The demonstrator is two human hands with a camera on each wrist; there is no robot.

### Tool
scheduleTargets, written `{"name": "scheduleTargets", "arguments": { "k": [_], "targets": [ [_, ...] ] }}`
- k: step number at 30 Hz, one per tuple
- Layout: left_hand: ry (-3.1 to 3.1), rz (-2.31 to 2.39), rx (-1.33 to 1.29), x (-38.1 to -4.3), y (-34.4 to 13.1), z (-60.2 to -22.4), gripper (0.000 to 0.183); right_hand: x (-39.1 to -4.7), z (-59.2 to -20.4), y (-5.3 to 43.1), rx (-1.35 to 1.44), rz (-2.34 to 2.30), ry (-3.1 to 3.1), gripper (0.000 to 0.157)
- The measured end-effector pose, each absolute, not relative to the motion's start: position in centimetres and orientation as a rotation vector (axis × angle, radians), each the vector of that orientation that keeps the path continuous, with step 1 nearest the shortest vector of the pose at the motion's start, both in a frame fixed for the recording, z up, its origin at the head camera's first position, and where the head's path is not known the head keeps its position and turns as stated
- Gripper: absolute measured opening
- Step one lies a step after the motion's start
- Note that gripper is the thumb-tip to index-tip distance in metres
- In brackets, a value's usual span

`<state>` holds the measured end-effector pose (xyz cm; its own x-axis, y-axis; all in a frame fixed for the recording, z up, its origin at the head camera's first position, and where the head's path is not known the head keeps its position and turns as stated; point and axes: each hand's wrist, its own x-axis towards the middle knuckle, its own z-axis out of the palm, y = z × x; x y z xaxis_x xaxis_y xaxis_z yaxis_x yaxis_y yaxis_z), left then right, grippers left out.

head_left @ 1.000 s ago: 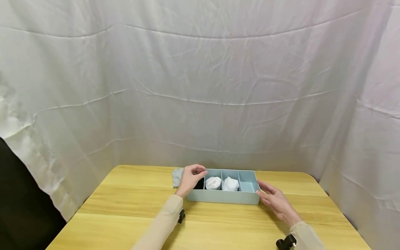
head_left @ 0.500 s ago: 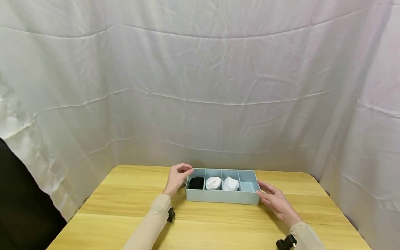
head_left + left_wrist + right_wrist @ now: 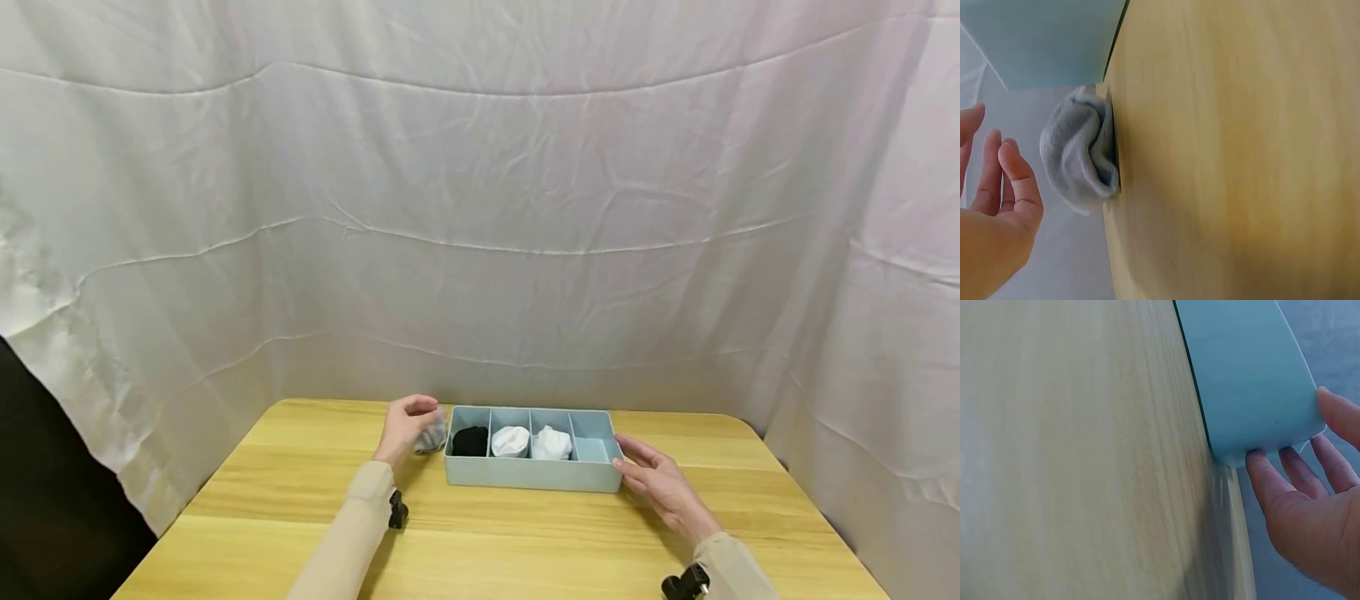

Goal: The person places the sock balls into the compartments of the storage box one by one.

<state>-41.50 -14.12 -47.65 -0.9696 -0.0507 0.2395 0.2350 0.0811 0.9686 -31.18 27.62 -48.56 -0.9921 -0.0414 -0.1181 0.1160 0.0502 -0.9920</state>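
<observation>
A light blue box [image 3: 534,475] with several compartments stands on the table. From left to right it holds a black bundle [image 3: 471,442], a white bundle [image 3: 511,442] and another white bundle [image 3: 552,443]; the rightmost compartment is bare. Left of the box lies a rolled grey sock [image 3: 1079,150], its soft folds showing in the left wrist view. My left hand [image 3: 405,427] hovers beside and over this sock, fingers loosely bent and apart from it. At the box's right end, my right hand [image 3: 663,487] touches the end wall with extended fingers, thumb at the front corner.
The wooden table [image 3: 540,542] has its far edge just behind the box. A pale curtain [image 3: 525,208] hangs behind and at both sides. Something dark [image 3: 60,475] fills the lower left.
My left hand has moved left, from above the black bundle to the grey sock, which now looks bundled rather than spread flat. The right hand and box have stayed put.
</observation>
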Motion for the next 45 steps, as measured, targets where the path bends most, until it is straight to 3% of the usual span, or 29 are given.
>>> {"name": "scheduleTargets", "arguments": {
  "k": [27, 45],
  "targets": [
    [-2.448, -1.916, -0.014, -41.9, -15.2, -48.5, 0.056, -31.0, -48.6, 27.7, 0.082, -2.088, 2.177, 0.067],
    [-2.609, -1.884, 0.056, -42.1, -15.3, -49.0, 0.040, -31.1, -48.7, 27.7, 0.060, -2.092, 2.177, 0.069]
  ]
}}
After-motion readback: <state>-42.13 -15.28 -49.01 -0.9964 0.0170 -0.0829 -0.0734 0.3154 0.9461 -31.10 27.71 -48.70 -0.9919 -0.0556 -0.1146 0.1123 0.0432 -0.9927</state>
